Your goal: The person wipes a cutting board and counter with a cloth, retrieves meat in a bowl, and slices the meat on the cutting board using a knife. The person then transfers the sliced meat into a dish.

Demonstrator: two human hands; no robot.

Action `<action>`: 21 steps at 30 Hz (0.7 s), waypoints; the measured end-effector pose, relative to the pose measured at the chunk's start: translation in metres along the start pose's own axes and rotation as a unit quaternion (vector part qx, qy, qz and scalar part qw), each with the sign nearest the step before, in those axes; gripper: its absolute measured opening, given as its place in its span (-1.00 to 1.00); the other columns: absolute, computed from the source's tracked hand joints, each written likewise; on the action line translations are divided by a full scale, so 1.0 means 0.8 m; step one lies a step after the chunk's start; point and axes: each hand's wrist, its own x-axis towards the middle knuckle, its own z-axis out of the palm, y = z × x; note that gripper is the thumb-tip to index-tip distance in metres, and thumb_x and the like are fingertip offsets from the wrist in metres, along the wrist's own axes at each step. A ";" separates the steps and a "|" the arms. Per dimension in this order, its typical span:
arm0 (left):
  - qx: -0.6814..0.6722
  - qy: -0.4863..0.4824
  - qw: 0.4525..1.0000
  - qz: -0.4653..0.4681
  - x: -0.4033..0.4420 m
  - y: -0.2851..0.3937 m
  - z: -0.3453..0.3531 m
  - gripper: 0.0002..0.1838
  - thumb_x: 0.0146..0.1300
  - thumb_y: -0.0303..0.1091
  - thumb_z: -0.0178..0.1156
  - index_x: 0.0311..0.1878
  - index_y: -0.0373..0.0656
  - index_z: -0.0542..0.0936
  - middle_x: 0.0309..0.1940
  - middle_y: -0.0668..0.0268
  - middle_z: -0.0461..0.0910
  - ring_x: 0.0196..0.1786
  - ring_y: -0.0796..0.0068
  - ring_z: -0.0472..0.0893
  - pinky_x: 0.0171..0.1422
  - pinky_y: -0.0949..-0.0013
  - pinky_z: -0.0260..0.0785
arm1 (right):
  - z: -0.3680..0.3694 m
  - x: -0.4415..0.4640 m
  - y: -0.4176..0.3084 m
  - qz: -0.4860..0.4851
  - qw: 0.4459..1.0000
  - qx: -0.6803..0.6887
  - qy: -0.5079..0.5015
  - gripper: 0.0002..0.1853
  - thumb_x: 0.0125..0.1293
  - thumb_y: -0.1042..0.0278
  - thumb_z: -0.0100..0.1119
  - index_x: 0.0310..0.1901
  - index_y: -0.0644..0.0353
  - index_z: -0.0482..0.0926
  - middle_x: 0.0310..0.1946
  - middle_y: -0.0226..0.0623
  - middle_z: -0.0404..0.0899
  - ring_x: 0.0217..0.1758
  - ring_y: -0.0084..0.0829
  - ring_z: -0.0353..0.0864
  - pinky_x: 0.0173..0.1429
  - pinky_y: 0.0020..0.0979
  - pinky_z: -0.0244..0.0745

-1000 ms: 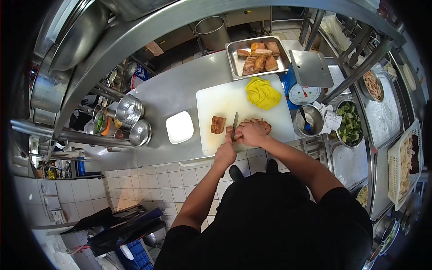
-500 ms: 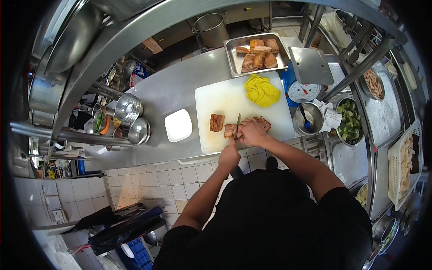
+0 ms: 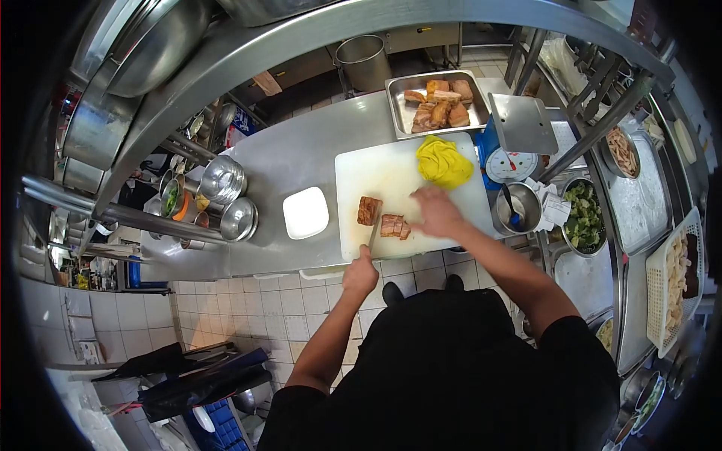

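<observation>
My left hand (image 3: 361,273) grips a knife (image 3: 374,238), its blade pointing away from me between two portions of meat on the white cutting board (image 3: 365,169). To the left of the blade lies a block of browned pork belly (image 3: 368,210). On its right sits a cut portion of pork belly (image 3: 395,226), with slices leaning together. My right hand (image 3: 436,213) is above the board with fingers spread and nothing in them, apart from the meat. A crumpled yellow cloth (image 3: 444,161) rests just beyond that hand.
Behind the board stands a steel tray (image 3: 404,124) of pork belly chunks, beside a blue dial scale (image 3: 511,164). A steel bowl (image 3: 532,198) with a brush is at the right. A white square dish (image 3: 305,213) sits left; an overhead steel shelf (image 3: 301,46) spans the counter.
My right hand has let go of the meat, opened and moved up toward the cloth. The knife has shifted left, away from the cut slices. The whole view has shifted slightly.
</observation>
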 end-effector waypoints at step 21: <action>-0.036 -0.019 0.998 0.049 0.009 0.030 -0.018 -0.77 0.20 -0.44 -0.11 -0.08 -0.25 0.23 -0.31 -0.26 0.55 -0.17 -0.24 0.57 -0.04 -0.09 0.40 | 0.075 0.038 -0.029 -0.026 0.993 0.110 0.025 -0.89 0.00 0.43 0.15 -0.38 0.17 0.51 -0.28 -0.24 0.49 -0.08 -0.18 0.48 0.01 -0.22 0.43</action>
